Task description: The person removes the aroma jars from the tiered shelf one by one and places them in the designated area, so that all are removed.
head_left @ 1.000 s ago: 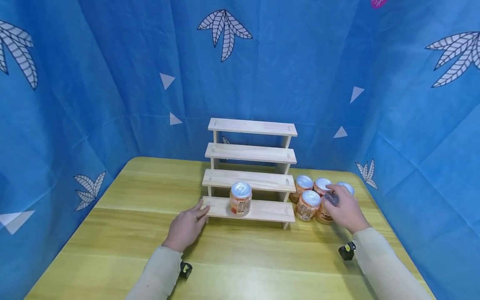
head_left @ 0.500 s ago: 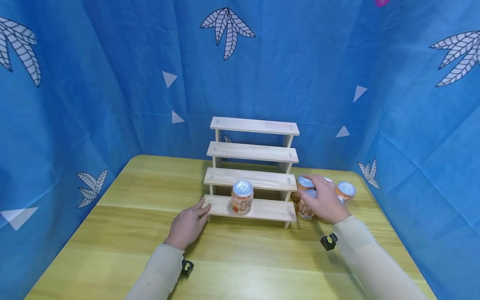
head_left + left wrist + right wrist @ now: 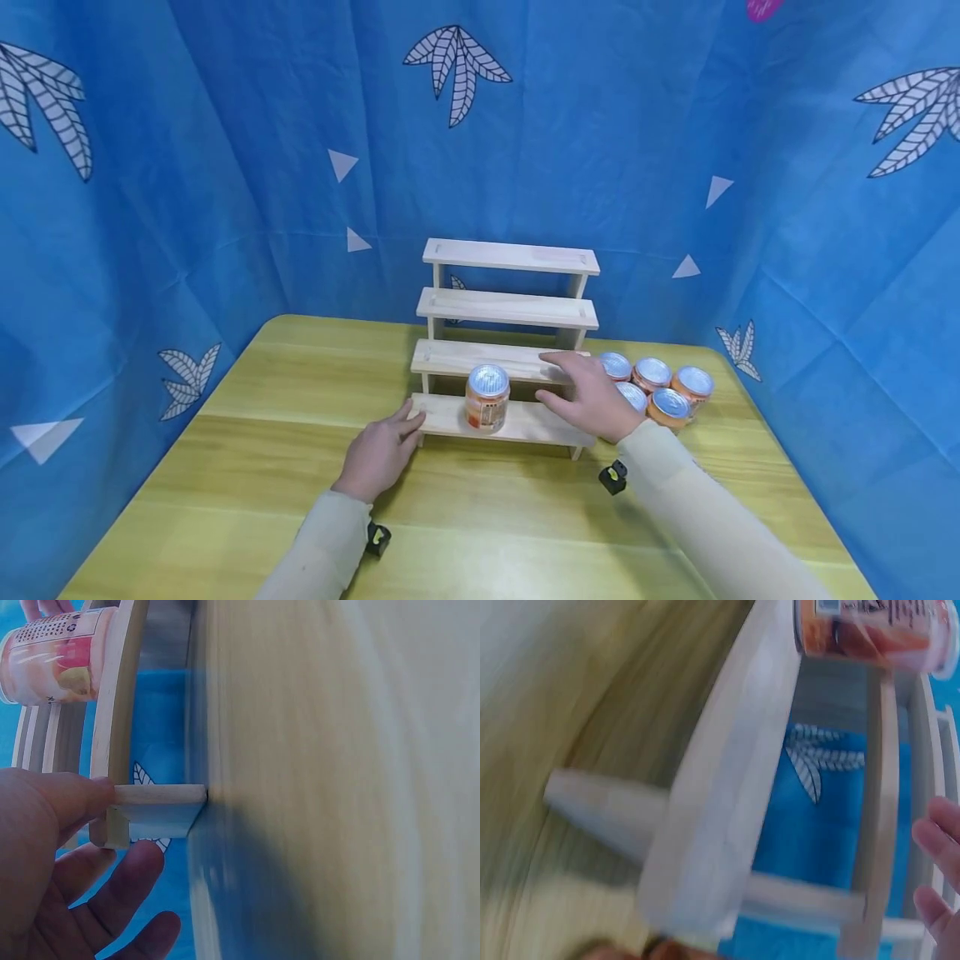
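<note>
A jar (image 3: 487, 400) with a silver lid and an orange-pink label stands upright on the lowest step of a pale wooden step rack (image 3: 507, 307). At that step's left end, my left hand (image 3: 378, 454) pinches the rack; in the left wrist view the thumb (image 3: 86, 796) lies against the wood near the leg. My right hand (image 3: 592, 396) hovers over the rack's right end, fingers spread toward the jar and holding nothing. Its fingertips (image 3: 931, 838) show at the right edge of the right wrist view, apart from the jar (image 3: 877, 630).
Several more jars with silver lids, such as the front one (image 3: 669, 408), stand grouped on the wooden table (image 3: 480, 533) right of the rack. A blue patterned cloth (image 3: 615, 150) hangs behind and at both sides.
My right hand has moved left from over the grouped jars to the rack's lower right end, uncovering those jars. My left hand and the jar on the rack have stayed in place.
</note>
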